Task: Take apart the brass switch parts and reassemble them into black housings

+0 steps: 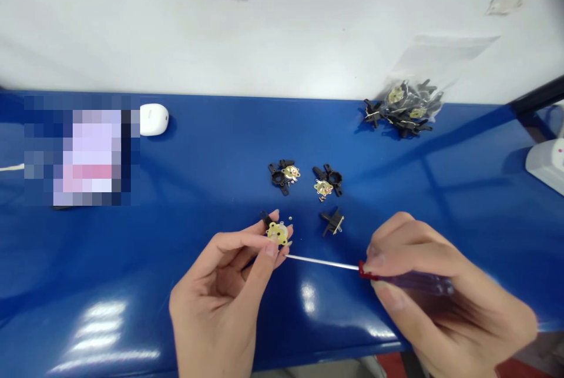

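Observation:
Between the thumb and fingers of my left hand (pixel 238 284) is a small black part with a round yellow plate (pixel 277 233), its plate side facing up. My right hand (pixel 423 284) grips a screwdriver (pixel 324 261) by its red and clear handle. The shaft points left, and its tip is close to the lower right of the held part; whether it touches cannot be made out. A tiny screw (pixel 290 218) lies just beyond my left fingertips. Right of it, on the blue table, sits another black part (pixel 333 222) with a plate seen edge-on.
Two taken-apart sets, a left one (pixel 282 176) and a right one (pixel 328 180), lie farther back with small screws. A clear bag (pixel 412 104) of similar parts rests by the wall. A white case (pixel 154 119) and a blurred-out object (pixel 90 154) are at left, a white device (pixel 546 163) at right.

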Tool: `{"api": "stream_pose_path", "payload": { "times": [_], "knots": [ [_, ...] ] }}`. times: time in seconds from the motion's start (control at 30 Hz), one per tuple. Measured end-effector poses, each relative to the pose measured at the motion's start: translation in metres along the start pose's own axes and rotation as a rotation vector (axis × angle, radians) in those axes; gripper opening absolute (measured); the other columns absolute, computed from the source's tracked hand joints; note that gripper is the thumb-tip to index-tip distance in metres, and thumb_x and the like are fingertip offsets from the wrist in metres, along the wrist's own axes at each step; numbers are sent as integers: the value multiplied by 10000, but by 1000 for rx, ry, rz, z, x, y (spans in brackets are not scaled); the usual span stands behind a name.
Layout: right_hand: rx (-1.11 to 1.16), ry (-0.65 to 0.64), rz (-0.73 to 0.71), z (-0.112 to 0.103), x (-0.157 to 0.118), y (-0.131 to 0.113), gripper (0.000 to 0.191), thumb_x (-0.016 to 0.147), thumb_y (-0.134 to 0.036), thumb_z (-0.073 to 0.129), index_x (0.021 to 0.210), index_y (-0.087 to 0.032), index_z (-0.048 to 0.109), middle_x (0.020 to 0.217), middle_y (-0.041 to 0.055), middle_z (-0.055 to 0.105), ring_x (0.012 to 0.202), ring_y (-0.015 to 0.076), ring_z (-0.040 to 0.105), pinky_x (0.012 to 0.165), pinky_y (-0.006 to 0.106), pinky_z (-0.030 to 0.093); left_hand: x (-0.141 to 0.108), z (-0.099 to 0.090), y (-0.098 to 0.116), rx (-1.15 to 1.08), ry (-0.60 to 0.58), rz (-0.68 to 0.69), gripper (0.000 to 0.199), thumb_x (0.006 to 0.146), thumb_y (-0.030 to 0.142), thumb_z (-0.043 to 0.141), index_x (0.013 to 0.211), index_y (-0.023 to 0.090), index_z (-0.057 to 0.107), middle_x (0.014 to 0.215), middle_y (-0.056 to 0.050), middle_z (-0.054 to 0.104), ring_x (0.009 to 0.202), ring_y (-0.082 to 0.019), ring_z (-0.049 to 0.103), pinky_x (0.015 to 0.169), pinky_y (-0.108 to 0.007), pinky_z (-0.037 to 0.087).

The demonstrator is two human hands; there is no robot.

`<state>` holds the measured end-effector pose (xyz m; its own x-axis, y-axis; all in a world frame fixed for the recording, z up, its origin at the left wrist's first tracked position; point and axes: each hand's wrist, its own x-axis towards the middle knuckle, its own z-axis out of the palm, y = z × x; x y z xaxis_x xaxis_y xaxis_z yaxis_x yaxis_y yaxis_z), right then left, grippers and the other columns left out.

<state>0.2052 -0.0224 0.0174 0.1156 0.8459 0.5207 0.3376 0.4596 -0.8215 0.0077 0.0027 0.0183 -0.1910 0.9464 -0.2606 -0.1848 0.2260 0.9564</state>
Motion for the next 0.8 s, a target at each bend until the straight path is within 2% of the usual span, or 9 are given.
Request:
{"api": "stream_pose_path", "payload": {
  "times": [0.1,0.33,0.63,0.8],
  "knots": [
    [-33,69,42,2,1,0,248,896,-58,740,1074,-219,799,819,37,728,720,231,639,635,426,481,1,0,-1,4,-7,3,99,932,245,904,853,244,845,1098,-48,891,1121,-267,872,940,-243,720],
    [-53,-39,22,-3,3,2,298,882,-42,758,1119,-220,794,860,42,759,760,232,658,636,409,482,2,-6,-1,58,-41,-4,98,923,230,910,855,260,847,1108,-33,890,1092,-242,877,936,-224,716],
    [-27,-47,123,-3,0,0,234,930,-61,742,1090,-226,783,888,37,747,769,217,652,672,399,491,2,-5,0,99,-74,-5,92,929,248,905,861,263,845,1079,-29,890,1082,-224,872,924,-212,714],
    [2,-31,176,-4,0,-1,228,938,-48,740,1082,-217,791,886,39,718,801,220,651,694,393,482,2,-1,1,126,-49,-21,110,917,254,911,830,261,845,1071,-31,888,1053,-221,875,918,-215,717]
  ]
}}
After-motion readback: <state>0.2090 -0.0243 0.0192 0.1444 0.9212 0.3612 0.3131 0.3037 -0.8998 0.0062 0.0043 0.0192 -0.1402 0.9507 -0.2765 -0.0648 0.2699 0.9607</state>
